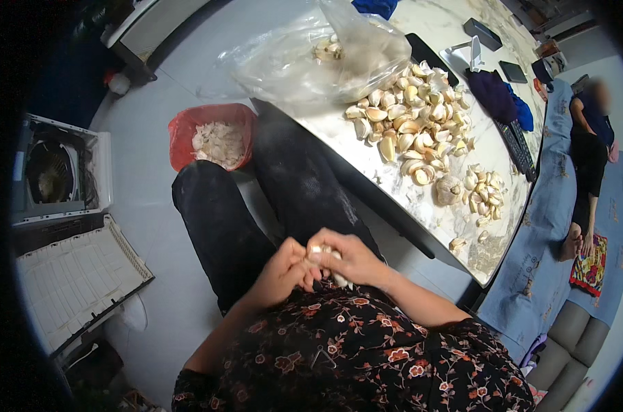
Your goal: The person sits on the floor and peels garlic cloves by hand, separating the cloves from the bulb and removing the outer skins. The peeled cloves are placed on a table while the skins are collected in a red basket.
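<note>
My left hand (283,268) and my right hand (350,257) meet over my lap. Whitish garlic cloves (337,255) show in the fingers of my right hand; the left fingers pinch at the same garlic, partly hidden. On the marble-patterned table (404,206) lies a large heap of separated garlic cloves (409,118). Nearer its corner are a whole garlic bulb (449,190) and a smaller pile of cloves (484,193), with a few loose ones beside them. A clear plastic bag (311,67) holding garlic bulbs rests at the table's edge.
A red bin (180,134) with garlic skins stands on the floor by my knees. Remote controls (517,152), dark cloth (491,95) and a phone stand (473,54) lie on the table. A person (589,134) sits on the covered sofa at right. An opened white appliance (103,175) stands left.
</note>
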A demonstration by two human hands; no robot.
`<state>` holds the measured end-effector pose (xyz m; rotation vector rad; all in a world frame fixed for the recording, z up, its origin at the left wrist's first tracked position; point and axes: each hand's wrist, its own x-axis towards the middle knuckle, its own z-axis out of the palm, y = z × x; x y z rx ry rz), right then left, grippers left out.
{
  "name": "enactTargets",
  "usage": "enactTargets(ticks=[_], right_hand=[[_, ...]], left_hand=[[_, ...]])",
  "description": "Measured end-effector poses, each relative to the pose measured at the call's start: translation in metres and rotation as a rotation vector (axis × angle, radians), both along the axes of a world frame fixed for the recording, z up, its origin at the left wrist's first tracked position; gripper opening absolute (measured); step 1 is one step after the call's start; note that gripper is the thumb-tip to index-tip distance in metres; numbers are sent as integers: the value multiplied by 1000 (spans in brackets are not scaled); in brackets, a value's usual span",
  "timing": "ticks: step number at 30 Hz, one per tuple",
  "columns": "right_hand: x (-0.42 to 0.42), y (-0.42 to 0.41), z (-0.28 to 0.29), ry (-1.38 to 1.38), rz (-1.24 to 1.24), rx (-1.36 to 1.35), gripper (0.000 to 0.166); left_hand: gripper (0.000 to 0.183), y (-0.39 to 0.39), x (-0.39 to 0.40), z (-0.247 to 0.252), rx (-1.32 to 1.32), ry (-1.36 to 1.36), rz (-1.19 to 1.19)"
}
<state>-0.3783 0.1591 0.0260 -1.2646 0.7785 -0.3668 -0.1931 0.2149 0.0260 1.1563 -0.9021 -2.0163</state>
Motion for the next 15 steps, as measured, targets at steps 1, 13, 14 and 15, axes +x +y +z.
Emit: enactTargets(ticks=[1, 13, 14, 15], right_hand=[[-1, 12, -7, -59, 15, 97, 15], [14, 30, -22, -167, -163, 402, 14], [13, 32, -21, -180, -202, 449, 15], [12, 33, -19, -201, -247, 492, 16]], left_hand=[[8, 16, -3, -8, -26, -4, 42], [12, 18, -6, -11, 157, -80, 214], [12, 19, -7, -9, 178, -44, 222], [12, 17, -6, -5, 196, -14, 222]])
